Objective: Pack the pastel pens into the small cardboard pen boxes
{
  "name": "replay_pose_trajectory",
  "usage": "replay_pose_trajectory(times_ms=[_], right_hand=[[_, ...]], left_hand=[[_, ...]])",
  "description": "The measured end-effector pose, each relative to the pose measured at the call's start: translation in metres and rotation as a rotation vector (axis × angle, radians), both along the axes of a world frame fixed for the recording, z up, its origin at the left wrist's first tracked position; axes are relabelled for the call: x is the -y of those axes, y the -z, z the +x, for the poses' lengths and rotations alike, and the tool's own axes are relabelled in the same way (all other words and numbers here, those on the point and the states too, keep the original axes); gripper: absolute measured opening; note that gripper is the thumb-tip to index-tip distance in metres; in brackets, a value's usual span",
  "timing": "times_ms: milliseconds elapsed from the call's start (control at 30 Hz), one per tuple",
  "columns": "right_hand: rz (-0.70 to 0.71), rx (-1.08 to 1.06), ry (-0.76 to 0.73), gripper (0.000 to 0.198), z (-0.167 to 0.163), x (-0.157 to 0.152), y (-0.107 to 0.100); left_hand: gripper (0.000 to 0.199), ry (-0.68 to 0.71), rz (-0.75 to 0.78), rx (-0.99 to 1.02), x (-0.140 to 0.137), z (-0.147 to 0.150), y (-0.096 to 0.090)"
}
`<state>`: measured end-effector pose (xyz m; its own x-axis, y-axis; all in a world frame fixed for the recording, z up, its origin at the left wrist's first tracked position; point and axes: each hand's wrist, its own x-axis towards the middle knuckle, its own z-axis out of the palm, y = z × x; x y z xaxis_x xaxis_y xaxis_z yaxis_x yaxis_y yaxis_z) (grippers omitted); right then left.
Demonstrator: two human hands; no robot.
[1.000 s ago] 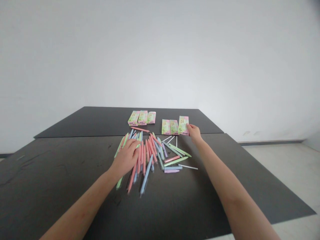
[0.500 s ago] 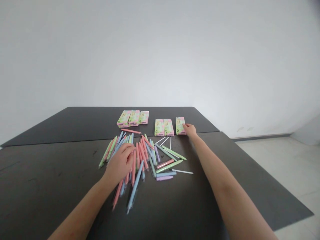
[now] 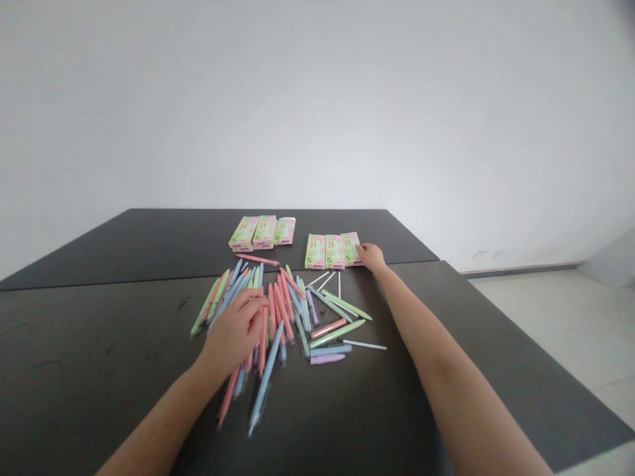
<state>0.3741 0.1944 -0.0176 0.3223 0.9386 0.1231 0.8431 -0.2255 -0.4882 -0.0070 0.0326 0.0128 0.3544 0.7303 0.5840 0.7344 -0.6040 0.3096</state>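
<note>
At the right end of a row of three small flat green-and-pink boxes, my right hand pinches the right edge of the last box (image 3: 350, 250). This box lies against the middle box (image 3: 334, 251), with the left box (image 3: 315, 251) beside that. My right hand (image 3: 372, 256) has its thumb and fingers closed on the cardboard. Over the pile of pastel pens (image 3: 280, 307) rests my left hand (image 3: 237, 330), its fingers curled down among pink pens. Its fingertips are partly hidden, so what they grip is unclear. A blue pen (image 3: 266, 380) lies just right of that hand.
Stacked green-and-pink boxes (image 3: 244, 233) stand at the back left, with a single pink pen (image 3: 258, 259) before them. Right of the pile lie green pens (image 3: 337, 334), a short purple piece (image 3: 327, 359) and thin white sticks (image 3: 367, 344). A seam crosses the black table (image 3: 124, 370).
My right hand has slid its box left, closing the gap to the middle box. My left hand has stayed over the pens. The view has shifted slightly.
</note>
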Motion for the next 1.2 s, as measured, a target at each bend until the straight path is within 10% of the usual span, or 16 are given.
replay_pose_trajectory(times_ms=[1200], right_hand=[[-0.039,0.303,-0.530,0.065,-0.022,0.019,0.012]], left_hand=[[0.024,0.042,-0.029,0.026,0.007,0.001,-0.004]])
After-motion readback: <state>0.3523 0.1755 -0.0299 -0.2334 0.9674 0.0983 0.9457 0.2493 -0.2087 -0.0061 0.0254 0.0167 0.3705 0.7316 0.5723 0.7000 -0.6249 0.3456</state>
